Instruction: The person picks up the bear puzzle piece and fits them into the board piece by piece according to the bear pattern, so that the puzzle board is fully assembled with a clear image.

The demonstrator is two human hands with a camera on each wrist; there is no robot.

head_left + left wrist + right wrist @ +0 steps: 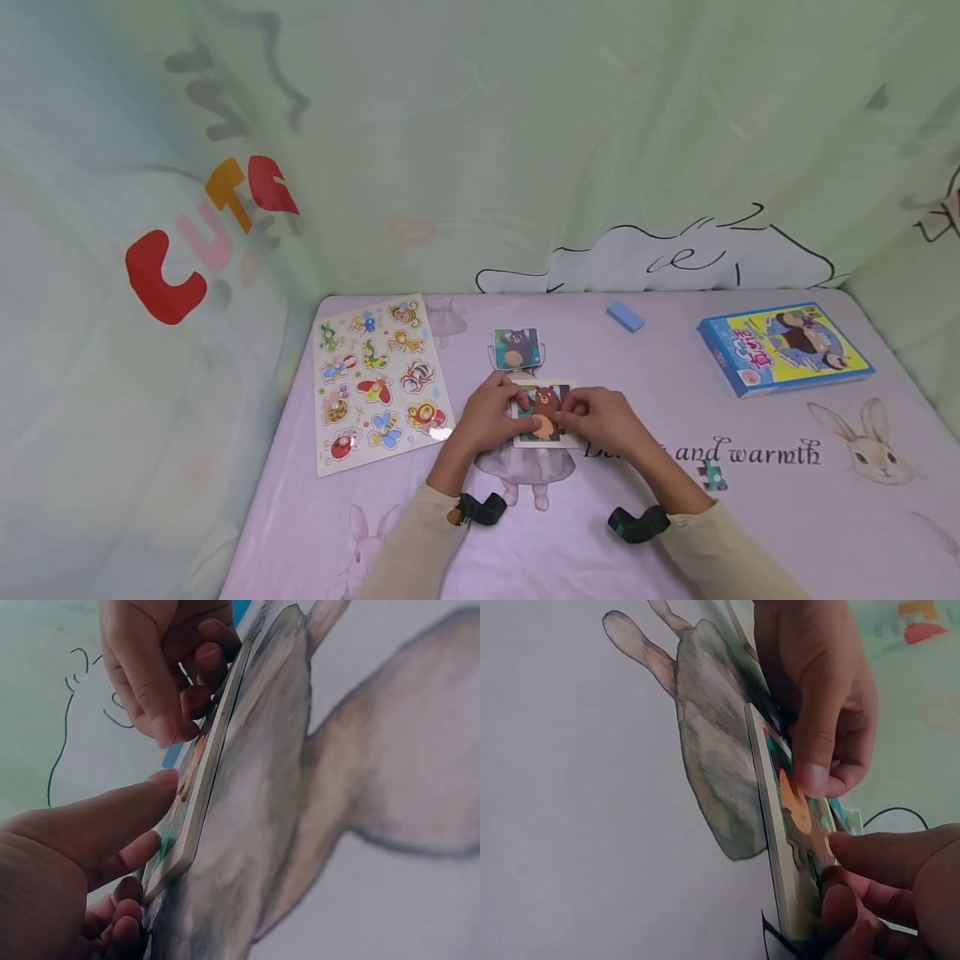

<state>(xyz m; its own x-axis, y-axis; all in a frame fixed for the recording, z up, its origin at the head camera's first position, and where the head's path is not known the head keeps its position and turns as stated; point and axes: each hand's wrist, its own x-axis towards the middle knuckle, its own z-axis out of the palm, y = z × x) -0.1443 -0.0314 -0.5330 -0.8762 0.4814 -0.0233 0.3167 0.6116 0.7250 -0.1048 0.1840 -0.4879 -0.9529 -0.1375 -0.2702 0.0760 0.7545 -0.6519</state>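
Note:
A small jigsaw puzzle with a brown bear [545,407] lies in a pale, thick-edged frame [528,444] on the cloth. My left hand [491,412] holds the frame's left side, its thumb lying over the picture and the other fingers curled at the edge. From the right, my right hand [603,419] pinches at the picture's right part with thumb and forefinger; the piece there is mostly hidden by the fingertips. Both hands show close to the picture in the wrist views. A loose green jigsaw piece [714,476] lies to the right, beside the right forearm.
Just behind the puzzle lies a square bear picture card [517,348]. A board of insect pictures [381,383] is on the left. Toward the back sit a blue block [626,317] and, farther right, a blue-and-yellow box [786,348]. Fabric walls [450,167] rise behind and beside the table.

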